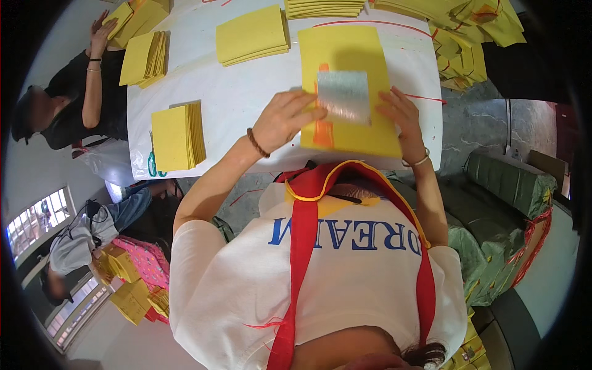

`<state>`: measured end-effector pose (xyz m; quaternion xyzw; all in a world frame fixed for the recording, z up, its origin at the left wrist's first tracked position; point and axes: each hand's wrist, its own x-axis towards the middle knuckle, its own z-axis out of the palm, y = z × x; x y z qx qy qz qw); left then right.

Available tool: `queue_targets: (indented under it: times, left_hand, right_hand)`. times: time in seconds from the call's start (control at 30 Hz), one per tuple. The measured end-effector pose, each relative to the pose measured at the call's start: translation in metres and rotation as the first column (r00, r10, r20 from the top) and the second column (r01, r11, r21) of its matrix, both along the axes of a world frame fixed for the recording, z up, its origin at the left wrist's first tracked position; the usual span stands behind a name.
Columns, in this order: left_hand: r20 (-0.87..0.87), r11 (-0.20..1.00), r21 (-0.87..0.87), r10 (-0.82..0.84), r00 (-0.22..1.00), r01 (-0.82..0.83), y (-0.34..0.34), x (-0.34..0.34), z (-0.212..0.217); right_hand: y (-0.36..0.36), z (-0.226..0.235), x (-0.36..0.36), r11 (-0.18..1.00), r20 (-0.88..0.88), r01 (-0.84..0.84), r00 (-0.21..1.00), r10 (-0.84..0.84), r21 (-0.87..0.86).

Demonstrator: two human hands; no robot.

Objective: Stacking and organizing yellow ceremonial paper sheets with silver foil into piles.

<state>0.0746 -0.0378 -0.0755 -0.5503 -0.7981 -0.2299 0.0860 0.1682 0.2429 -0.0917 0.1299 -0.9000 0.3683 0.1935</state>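
Observation:
In front of me on the white-covered table lies a yellow paper stack [342,46] with orange marks on its face. A silvery foil square [343,97] rests on its middle, over part of the orange. My left hand [287,117] reaches over the stack's left side, fingers stretched out and apart, fingertips at the foil's left edge. Across from it, my right hand [402,117] is at the stack's right edge, slightly blurred, fingers spread and apart from the foil. Whether either hand presses on the paper I cannot tell.
More yellow paper stacks [251,35] stand on the table [240,98], one near the left edge beside green-handled scissors [153,163]. A person in black [74,92] handles yellow paper at the far left. Green wrapped bales [493,228] stand at right.

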Motion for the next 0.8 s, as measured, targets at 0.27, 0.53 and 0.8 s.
queue_targets:
  times: [0.27, 0.53, 0.8]
  left_hand:
    - [0.407, 0.978, 0.093, 0.134, 0.903, -0.187, 0.002, 0.017, -0.005]
    - [0.895, 0.815, -0.022, 0.274, 0.352, -0.579, 0.023, -0.009, -0.026]
    - [0.959, 0.791, -0.117, 0.247, 0.139, -0.6, 0.029, -0.022, -0.03]
  right_hand:
    - [-0.003, -0.006, 0.007, 1.0, 0.345, -0.001, 0.939, 0.0, 0.003]
    - [-0.029, 0.004, -0.028, 0.865, 0.412, 0.384, 0.88, -0.237, -0.322]
    - [-0.032, 0.003, -0.041, 0.902, 0.492, 0.423, 0.805, -0.331, -0.086]
